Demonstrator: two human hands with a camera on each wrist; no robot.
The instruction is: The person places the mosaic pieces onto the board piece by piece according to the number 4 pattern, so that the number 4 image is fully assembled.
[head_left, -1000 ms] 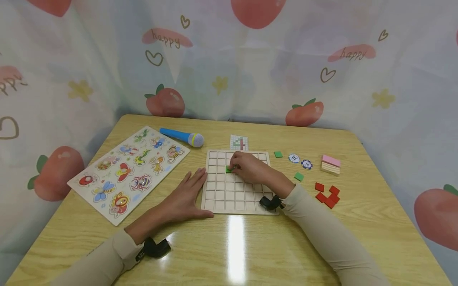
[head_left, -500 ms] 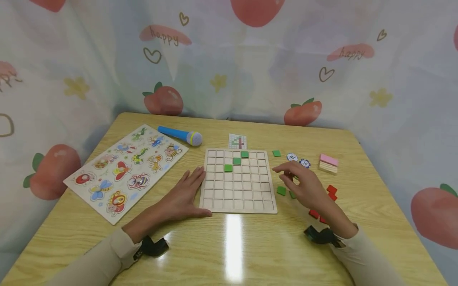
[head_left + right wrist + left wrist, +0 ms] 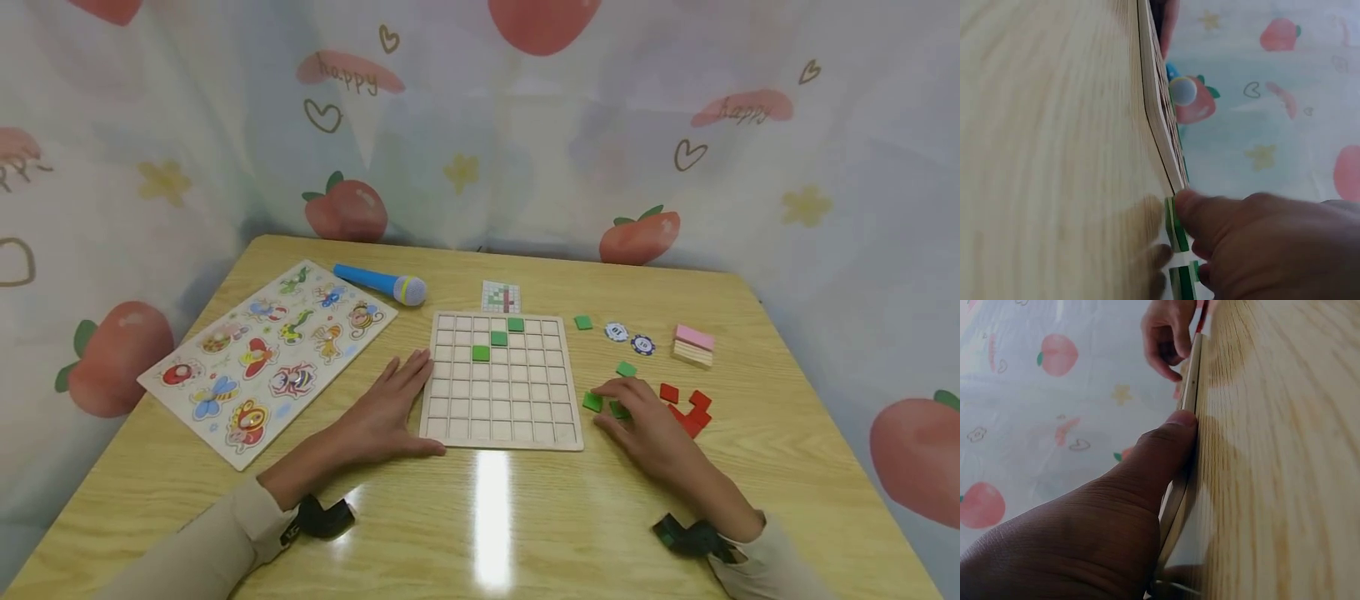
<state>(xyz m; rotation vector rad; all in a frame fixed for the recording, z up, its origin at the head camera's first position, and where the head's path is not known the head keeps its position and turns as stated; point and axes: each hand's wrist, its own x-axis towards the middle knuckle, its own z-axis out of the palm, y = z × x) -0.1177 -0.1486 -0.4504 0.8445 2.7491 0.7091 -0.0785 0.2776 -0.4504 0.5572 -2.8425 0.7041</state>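
A wooden grid board (image 3: pixel 480 421) lies mid-table, with three green square tiles in a diagonal of its cells, the lowest green tile (image 3: pixel 481 353) nearest the left. My left hand (image 3: pixel 382 412) rests against the board's left side, fingers spread, its thumb (image 3: pixel 1169 434) along the front edge. Right of the board, my right hand (image 3: pixel 645 425) is low over loose green tiles. Its index finger and thumb stand apart around a green tile (image 3: pixel 592 402); in the right wrist view the thumb is right at a green tile (image 3: pixel 1177 225). Another green tile (image 3: pixel 619 409) sits under the fingers.
A small pattern card (image 3: pixel 501 297) lies behind the board. Red tiles (image 3: pixel 697 412), poker chips (image 3: pixel 617 332), a pink-topped block stack (image 3: pixel 693 346) and more green tiles (image 3: pixel 583 322) are at right. An insect puzzle board (image 3: pixel 270 358) and a blue toy microphone (image 3: pixel 378 283) are at left.
My right hand has left a green tile in the grid, moved right off the board, then lowered to the loose green tiles. My left hand has stayed at the board's edge.
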